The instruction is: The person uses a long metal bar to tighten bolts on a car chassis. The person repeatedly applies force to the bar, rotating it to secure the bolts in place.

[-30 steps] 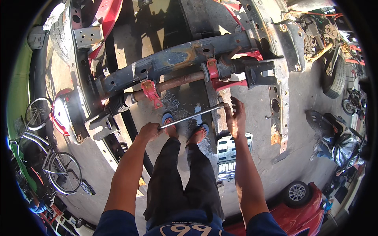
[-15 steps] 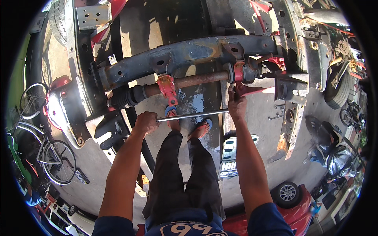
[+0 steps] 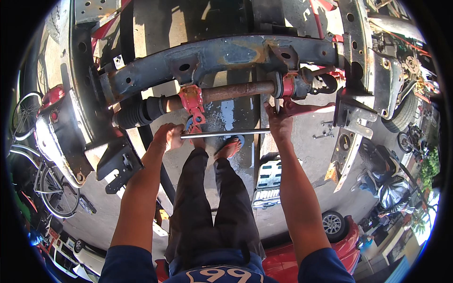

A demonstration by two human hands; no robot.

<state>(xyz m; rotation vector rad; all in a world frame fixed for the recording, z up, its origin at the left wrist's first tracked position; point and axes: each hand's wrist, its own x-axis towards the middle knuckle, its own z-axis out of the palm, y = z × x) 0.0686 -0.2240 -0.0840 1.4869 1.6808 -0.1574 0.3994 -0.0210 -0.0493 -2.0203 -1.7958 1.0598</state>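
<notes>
My left hand is closed around the left end of a long shiny metal bar, its knuckles turned up. The bar lies nearly level across the front of my legs. At the bar's other end my right hand is closed, its fingers reaching up beside a red bracket; the bar's right end is hidden behind that hand. A rusty tube runs between this bracket and a second red bracket on the left. Its left part carries a black rubber boot.
A dark crossmember spans the vehicle frame beyond the tube. Near my feet lies an open tool case with sockets. Loose wrenches are on the floor at right. A bicycle stands at left; a red car is at lower right.
My view has shifted slightly, so the left frame rail sits further left. The bar looks more level, and my left hand sits a little higher in view. Both hands keep their places on it.
</notes>
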